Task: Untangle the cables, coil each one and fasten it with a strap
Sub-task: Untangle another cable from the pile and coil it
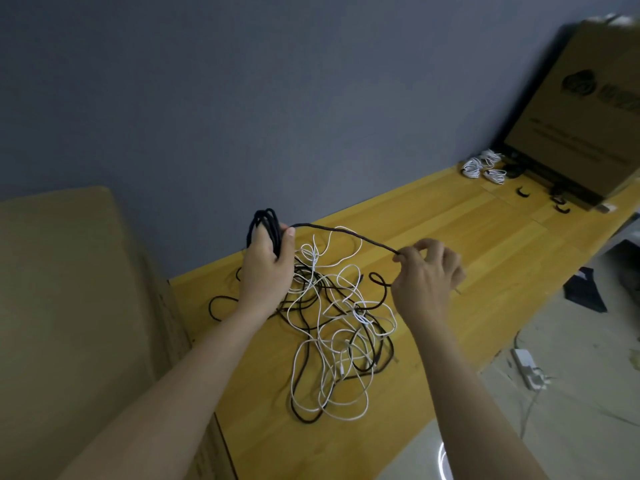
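Black cable [332, 231] runs taut between both hands above the wooden table [467, 244]. At about 10 o'clock from the tangle, the left hand [266, 265] has its fingers curled round a black coil [265, 225] of several loops, thumb pressed against the strand where it leaves the coil. That strand arcs over to 2 o'clock, where the right hand [427, 282] pinches it between thumb and forefinger, the other fingers loosely bent. Below that pinch the cable curls down in a small hook and drops into the tangle [339, 327].

Black and white cables lie there knotted on the tabletop, directly beneath and between the two forearms. One black loop strays out toward 9 o'clock, close to the table's left edge and the cardboard box [76, 306] standing against it. Bare wood stretches from the tangle toward 2 o'clock. At the far end of it lie small white coiled cables [483, 166], with a few black straps [540, 199] just beside them, in front of a second cardboard box [588, 126]. The table's right edge runs diagonally at 3 to 5 o'clock; beyond it the floor holds a white power strip [524, 367].
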`<state>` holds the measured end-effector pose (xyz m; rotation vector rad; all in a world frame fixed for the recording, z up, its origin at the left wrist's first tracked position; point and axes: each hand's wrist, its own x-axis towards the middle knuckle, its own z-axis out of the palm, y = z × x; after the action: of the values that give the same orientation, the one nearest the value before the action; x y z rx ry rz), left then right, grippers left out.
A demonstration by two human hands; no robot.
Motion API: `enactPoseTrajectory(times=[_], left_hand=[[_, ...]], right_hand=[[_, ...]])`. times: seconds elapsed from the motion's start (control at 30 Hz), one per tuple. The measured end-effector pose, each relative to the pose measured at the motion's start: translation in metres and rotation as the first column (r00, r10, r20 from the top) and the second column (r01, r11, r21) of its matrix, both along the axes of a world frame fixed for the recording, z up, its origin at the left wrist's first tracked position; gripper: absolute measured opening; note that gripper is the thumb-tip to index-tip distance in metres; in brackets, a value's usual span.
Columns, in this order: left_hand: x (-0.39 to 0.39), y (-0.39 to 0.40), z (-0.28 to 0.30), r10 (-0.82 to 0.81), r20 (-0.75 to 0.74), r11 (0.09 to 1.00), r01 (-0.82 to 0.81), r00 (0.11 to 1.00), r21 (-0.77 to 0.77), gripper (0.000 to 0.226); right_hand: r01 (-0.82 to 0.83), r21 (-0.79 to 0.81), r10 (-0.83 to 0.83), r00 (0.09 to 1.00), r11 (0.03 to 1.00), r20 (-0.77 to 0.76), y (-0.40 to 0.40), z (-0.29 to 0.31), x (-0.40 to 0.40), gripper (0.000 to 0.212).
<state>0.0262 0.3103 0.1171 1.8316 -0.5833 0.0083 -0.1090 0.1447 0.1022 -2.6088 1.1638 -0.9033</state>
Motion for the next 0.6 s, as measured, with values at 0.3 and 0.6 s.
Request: enactPoseTrajectory(times=[0.3,0.6], left_hand=[[-0.006,0.005,0.008,-0.513,-0.250,0.838,0.415,0.821,-0.354,0.025],[-0.004,0.010,0.013,-0.817,-0.471,0.574,0.530,0.332,-0.624,0.043]], right_hand=[[-0.073,0.277,-0.006,0.962,0.958,0.272,-0.020,0.038,0.034,0.026],[-0.200,0.210,0.090,0.893,0.957,0.440,-0.024,0.043,0.082,0.020]])
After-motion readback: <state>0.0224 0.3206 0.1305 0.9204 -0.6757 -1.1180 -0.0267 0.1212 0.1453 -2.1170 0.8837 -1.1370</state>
